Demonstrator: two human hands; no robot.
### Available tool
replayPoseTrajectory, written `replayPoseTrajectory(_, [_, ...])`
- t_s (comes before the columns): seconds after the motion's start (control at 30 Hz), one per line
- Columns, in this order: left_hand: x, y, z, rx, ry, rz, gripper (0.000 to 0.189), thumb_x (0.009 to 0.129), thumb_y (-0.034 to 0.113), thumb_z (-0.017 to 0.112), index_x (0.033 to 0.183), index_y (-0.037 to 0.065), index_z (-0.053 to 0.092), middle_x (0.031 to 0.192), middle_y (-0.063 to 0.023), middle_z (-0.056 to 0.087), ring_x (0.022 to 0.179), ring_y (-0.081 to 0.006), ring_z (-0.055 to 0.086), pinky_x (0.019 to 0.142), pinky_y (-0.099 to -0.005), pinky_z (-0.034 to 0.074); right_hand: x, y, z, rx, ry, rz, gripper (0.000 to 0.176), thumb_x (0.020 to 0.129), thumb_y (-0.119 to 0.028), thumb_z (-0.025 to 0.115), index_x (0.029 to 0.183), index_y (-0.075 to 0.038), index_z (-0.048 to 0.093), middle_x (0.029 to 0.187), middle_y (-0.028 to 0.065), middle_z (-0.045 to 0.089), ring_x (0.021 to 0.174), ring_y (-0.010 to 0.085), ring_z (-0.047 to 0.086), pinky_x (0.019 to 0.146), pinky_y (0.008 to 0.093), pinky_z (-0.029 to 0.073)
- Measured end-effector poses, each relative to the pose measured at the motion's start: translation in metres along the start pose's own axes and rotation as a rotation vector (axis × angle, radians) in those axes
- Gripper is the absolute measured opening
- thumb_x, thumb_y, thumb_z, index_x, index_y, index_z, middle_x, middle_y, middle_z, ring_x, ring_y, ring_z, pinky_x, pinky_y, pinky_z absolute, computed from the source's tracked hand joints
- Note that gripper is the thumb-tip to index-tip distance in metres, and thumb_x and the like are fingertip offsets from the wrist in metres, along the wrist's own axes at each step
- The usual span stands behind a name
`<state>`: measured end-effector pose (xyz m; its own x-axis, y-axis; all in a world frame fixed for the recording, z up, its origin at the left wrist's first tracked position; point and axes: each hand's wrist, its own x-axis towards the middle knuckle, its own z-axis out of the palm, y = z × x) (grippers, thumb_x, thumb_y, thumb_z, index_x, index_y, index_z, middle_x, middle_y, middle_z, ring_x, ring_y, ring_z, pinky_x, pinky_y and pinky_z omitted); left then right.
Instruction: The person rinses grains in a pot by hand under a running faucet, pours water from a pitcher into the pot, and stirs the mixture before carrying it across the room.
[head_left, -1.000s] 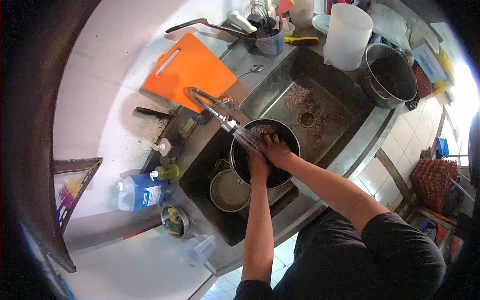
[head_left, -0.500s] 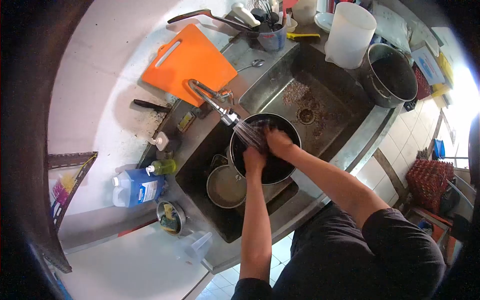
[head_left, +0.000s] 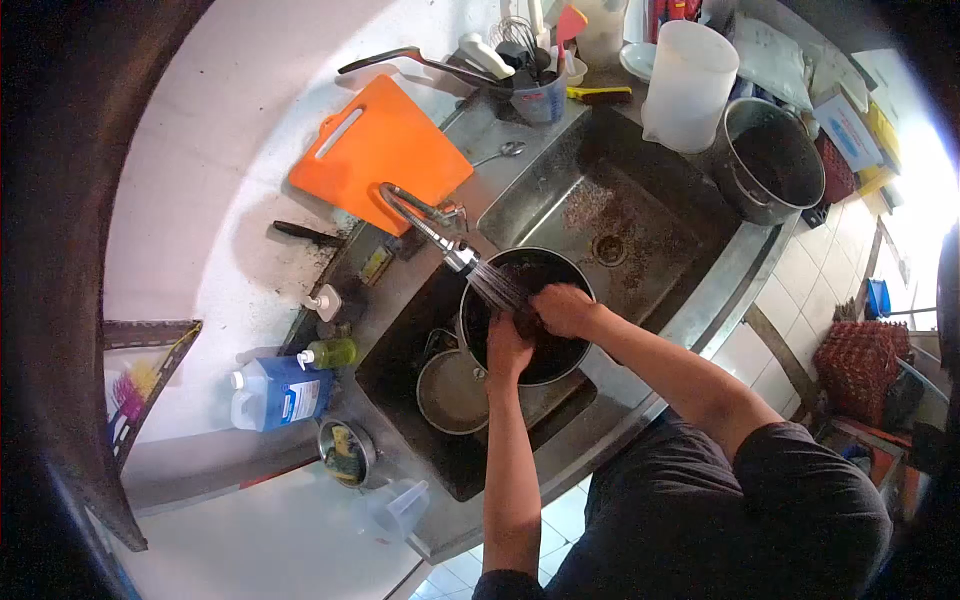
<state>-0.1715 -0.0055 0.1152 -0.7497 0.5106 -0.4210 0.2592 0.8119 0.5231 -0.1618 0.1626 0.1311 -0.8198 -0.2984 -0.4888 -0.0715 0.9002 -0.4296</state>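
A dark, round pot (head_left: 548, 268) rests over the left sink basin, its open mouth facing up. Water (head_left: 500, 288) sprays into it from the faucet head (head_left: 461, 257). Both my hands are inside the pot, close together under the spray. My left hand (head_left: 508, 350) reaches in from the near side, fingers curled. From the right comes my right hand (head_left: 563, 309), closed, its fingertips hidden. Something dark may be between them, but I cannot make it out. Beside the pot, a smaller pan (head_left: 452, 398) holding cloudy liquid sits lower in the basin.
The right basin (head_left: 608, 250) has food bits around its drain. An orange cutting board (head_left: 375, 150) lies behind the faucet. Soap bottle (head_left: 330, 353), blue jug (head_left: 285, 393) and sponge bowl (head_left: 345, 452) stand left. A white container (head_left: 692, 88) and large pot (head_left: 770, 160) stand right.
The camera view has shifted slightly, so the scene sits lower. My hands have moved a little within the pot, and the right one is less blurred. Water keeps running.
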Motion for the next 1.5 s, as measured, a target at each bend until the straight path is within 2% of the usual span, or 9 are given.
replayPoseTrajectory(0.17, [-0.002,0.005,0.035,0.360,0.573,0.129,0.055,0.080,0.020,0.062,0.124,-0.004,0.042,0.115,-0.0253,0.052,0.105,-0.0395,0.054,0.086,-0.0490,0.046,-0.009,-0.007,0.047,-0.106,0.618,-0.100,0.044,0.077,-0.008,0.060,0.120,-0.004,0.052,0.133,0.0241,0.045,0.128,0.0398,0.039,0.094,0.0448,0.046])
replayPoseTrajectory(0.27, [0.026,-0.022,0.043,0.091,0.458,0.180,0.056,0.079,0.023,0.064,0.125,-0.001,0.043,0.118,-0.0255,0.051,0.107,-0.0400,0.053,0.087,-0.0483,0.046,0.013,-0.010,0.037,-0.180,0.612,-0.057,0.047,0.077,-0.006,0.061,0.123,-0.005,0.051,0.137,0.0238,0.042,0.130,0.0408,0.036,0.095,0.0440,0.046])
replayPoseTrajectory(0.33, [0.009,0.002,0.017,0.074,0.263,0.040,0.056,0.080,0.024,0.064,0.126,0.001,0.043,0.119,-0.0257,0.050,0.107,-0.0394,0.053,0.087,-0.0477,0.047,0.016,-0.010,-0.005,0.153,-0.178,0.091,0.061,0.078,-0.008,0.060,0.135,-0.007,0.039,0.145,0.0233,0.030,0.130,0.0455,0.033,0.100,0.0472,0.041])
replayPoseTrajectory(0.57, [0.004,-0.031,0.043,0.595,0.398,0.287,0.051,0.082,0.026,0.061,0.125,0.004,0.046,0.117,-0.0262,0.053,0.105,-0.0383,0.055,0.081,-0.0457,0.050,-0.013,-0.006,0.040,-0.314,0.044,-0.105,0.056,0.086,-0.015,0.049,0.139,-0.010,0.033,0.144,0.0268,0.029,0.124,0.0463,0.041,0.093,0.0498,0.046])
replayPoseTrajectory(0.63, [0.011,-0.032,0.062,0.584,0.445,0.205,0.050,0.082,0.026,0.062,0.123,0.003,0.046,0.117,-0.0260,0.053,0.105,-0.0393,0.055,0.081,-0.0459,0.050,0.000,-0.002,0.067,-0.408,0.521,-0.142,0.054,0.087,-0.014,0.047,0.139,-0.008,0.033,0.141,0.0277,0.032,0.119,0.0458,0.046,0.087,0.0484,0.050])
replayPoseTrajectory(0.93, [0.006,0.010,0.009,0.012,0.288,-0.018,0.051,0.081,0.023,0.064,0.121,0.000,0.045,0.121,-0.0254,0.050,0.111,-0.0423,0.050,0.089,-0.0463,0.047,0.017,-0.004,0.013,0.121,-0.035,0.058,0.057,0.085,-0.017,0.053,0.135,0.000,0.033,0.141,0.0281,0.031,0.119,0.0468,0.045,0.089,0.0483,0.048])
replayPoseTrajectory(1.2, [0.018,-0.028,0.059,0.453,0.551,0.282,0.050,0.080,0.025,0.066,0.120,0.002,0.047,0.118,-0.0252,0.052,0.112,-0.0439,0.048,0.093,-0.0456,0.044,0.022,-0.008,0.064,-0.050,0.312,0.041,0.056,0.084,-0.013,0.052,0.137,-0.014,0.034,0.144,0.0293,0.025,0.125,0.0499,0.037,0.095,0.0473,0.045])
replayPoseTrajectory(1.33, [0.019,-0.018,0.039,-0.115,0.335,-0.068,0.050,0.077,0.025,0.068,0.118,0.003,0.050,0.114,-0.0258,0.055,0.107,-0.0436,0.053,0.088,-0.0475,0.046,0.018,-0.014,0.013,0.172,-0.078,0.111,0.060,0.085,-0.010,0.051,0.140,-0.014,0.030,0.143,0.0315,0.023,0.127,0.0502,0.034,0.096,0.0472,0.044])
replayPoseTrajectory(1.5, [-0.012,0.031,0.003,-0.003,0.290,-0.199,0.053,0.077,0.023,0.069,0.121,0.003,0.048,0.120,-0.0267,0.052,0.114,-0.0404,0.050,0.093,-0.0472,0.044,-0.009,-0.020,0.014,-0.097,0.129,0.089,0.069,0.084,-0.014,0.053,0.144,-0.011,0.020,0.145,0.0315,0.020,0.132,0.0501,0.025,0.102,0.0477,0.039])
